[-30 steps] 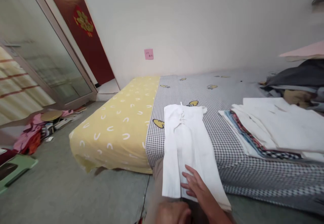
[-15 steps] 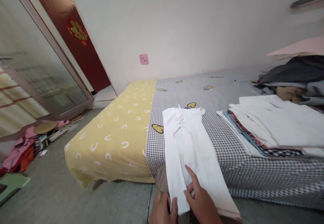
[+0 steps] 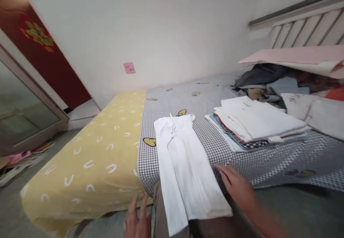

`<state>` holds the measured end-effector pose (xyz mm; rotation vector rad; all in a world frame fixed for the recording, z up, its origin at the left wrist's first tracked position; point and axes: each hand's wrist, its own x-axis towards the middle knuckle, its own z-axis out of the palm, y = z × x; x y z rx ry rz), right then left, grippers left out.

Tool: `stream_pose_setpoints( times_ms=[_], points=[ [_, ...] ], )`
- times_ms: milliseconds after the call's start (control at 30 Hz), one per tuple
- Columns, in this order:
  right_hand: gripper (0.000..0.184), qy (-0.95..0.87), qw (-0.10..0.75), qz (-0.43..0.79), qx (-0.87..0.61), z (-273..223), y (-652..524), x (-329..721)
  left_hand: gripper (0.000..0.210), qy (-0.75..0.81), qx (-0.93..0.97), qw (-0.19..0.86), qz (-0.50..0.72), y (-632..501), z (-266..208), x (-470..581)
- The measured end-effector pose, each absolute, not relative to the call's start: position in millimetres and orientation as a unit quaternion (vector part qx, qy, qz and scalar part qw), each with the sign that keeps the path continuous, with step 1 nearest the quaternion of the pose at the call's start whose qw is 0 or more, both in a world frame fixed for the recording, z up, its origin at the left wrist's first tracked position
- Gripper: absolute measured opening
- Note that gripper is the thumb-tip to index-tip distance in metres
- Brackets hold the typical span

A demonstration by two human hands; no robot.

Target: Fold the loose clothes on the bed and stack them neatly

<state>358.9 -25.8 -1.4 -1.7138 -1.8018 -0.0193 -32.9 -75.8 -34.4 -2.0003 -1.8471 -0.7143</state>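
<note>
A pair of white trousers (image 3: 185, 166), with a gathered tie near its top, lies lengthwise from the bed down over my lap. Its upper end rests on the checked sheet, and its lower ends hang over my knees, one strip reaching lower than the other. My left hand (image 3: 138, 218) is off the cloth to its left, fingers spread and holding nothing. On the other side, my right hand (image 3: 238, 187) is close to the cloth's right edge, fingers stretched out and empty; the forearm is blurred.
On the bed at right sits a stack of folded clothes (image 3: 260, 121), white on top. Behind it are heaped dark clothes (image 3: 260, 76) under a pink sheet (image 3: 292, 57). A yellow patterned cover (image 3: 94, 152) drapes the bed's left side. A glass door (image 3: 24, 109) stands far left.
Both hands have let go of the trousers' lower end and moved apart, left hand leftward, right hand up and to the right. The view has turned to the right.
</note>
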Motion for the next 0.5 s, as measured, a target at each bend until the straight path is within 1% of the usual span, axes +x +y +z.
stream_pose_setpoints(
  times_ms=[33,100,167,233,333,433,500],
  points=[
    [0.042,-0.69,0.299,-0.063,-0.656,-9.4,-25.3,372.7,0.047,-0.631,-0.712,0.2,-0.233,-72.9,-28.5,-33.6],
    [0.05,-0.71,0.252,-0.147,-0.641,-23.6,-27.5,390.0,0.069,-0.59,-0.738,0.25,-0.211,-66.6,-15.3,-29.2],
    [0.058,-0.728,0.228,-0.201,-0.614,-32.8,-30.8,394.3,0.078,-0.551,-0.761,0.272,-0.209,-58.5,-2.9,-20.6],
    [0.063,-0.735,0.226,-0.23,-0.597,-36.4,-32.1,390.1,0.074,-0.513,-0.787,0.271,-0.21,-47.8,6.3,-12.7],
    [0.065,-0.753,0.247,-0.231,-0.565,-34.6,-29.3,379.3,0.061,-0.445,-0.833,0.272,-0.187,-30.6,13.7,-6.9],
    [0.065,-0.809,0.257,-0.202,-0.489,-27.8,-26.4,373.8,0.054,-0.373,-0.863,0.306,-0.149,-21.5,20.8,-4.9],
    [0.069,-0.851,0.24,-0.148,-0.444,-19.3,-25.8,373.3,0.053,-0.318,-0.882,0.326,-0.123,-21.7,29.5,-2.1]
  ],
)
